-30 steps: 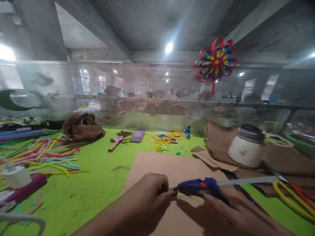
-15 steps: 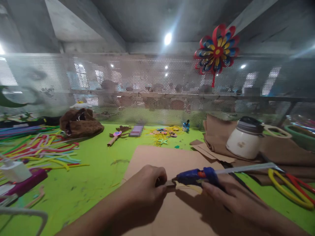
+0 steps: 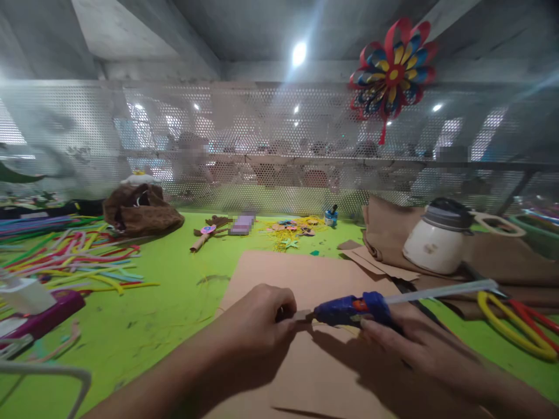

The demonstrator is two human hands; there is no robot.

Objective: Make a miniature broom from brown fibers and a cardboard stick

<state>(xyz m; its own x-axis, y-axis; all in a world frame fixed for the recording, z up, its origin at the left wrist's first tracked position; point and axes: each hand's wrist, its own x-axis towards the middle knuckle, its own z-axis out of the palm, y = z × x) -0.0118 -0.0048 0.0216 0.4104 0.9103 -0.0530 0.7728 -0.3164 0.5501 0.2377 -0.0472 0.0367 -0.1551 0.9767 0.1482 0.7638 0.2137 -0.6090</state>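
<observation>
My left hand point(image 3: 266, 320) pinches a small flat strip of brown paper point(image 3: 303, 315) between thumb and fingers. Wrapped round the handle of a blue hot glue gun point(image 3: 349, 309) is my right hand point(image 3: 413, 343). The gun's nozzle points left and meets, or nearly meets, the end of the strip; contact is hard to tell. A clear glue stick point(image 3: 443, 291) sticks out of the gun's back. Beneath both hands lies a sheet of brown paper point(image 3: 271, 273), with shadows of the hands across it.
Scissors point(image 3: 515, 334) with yellow and red handles and a white jar point(image 3: 432, 244) on folded brown paper point(image 3: 502, 256) stand right. Coloured pipe cleaners point(image 3: 87, 262), a brown cloth bag point(image 3: 142, 212) and a purple power strip point(image 3: 65, 311) lie left. Paper stars point(image 3: 290, 244) and a blue bottle point(image 3: 331, 217) are behind.
The view has tilted down a little, so the background sits higher. Both hands keep their grips, and the glue gun's nozzle stays at the strip's end.
</observation>
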